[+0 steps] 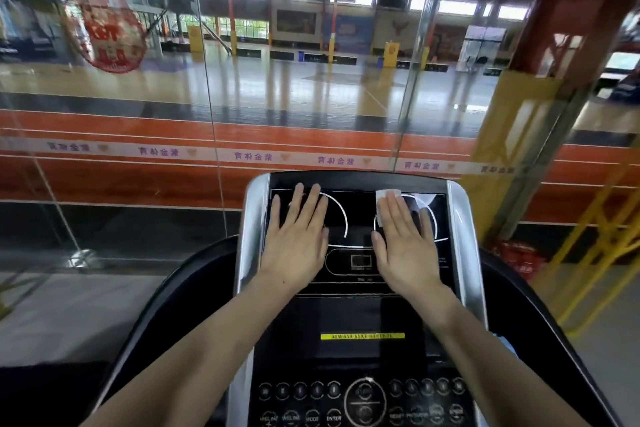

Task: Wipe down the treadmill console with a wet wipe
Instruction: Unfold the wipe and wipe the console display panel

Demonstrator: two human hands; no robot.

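Right hand (407,246) flat, pressing thin white wet wipe (387,202) onto glossy black treadmill console (360,315); left hand (296,239) flat, empty, bracing beside. Below both palms, round buttons (363,399): risk of accidental presses if swept downward.

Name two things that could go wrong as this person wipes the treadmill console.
1. The wipe lies under the flat right hand, held only by pressure, so it could bunch or slip out.
2. The bare left hand rests on the glossy screen and may leave smudges.
3. The buttons lie below; a wet pass might press one.
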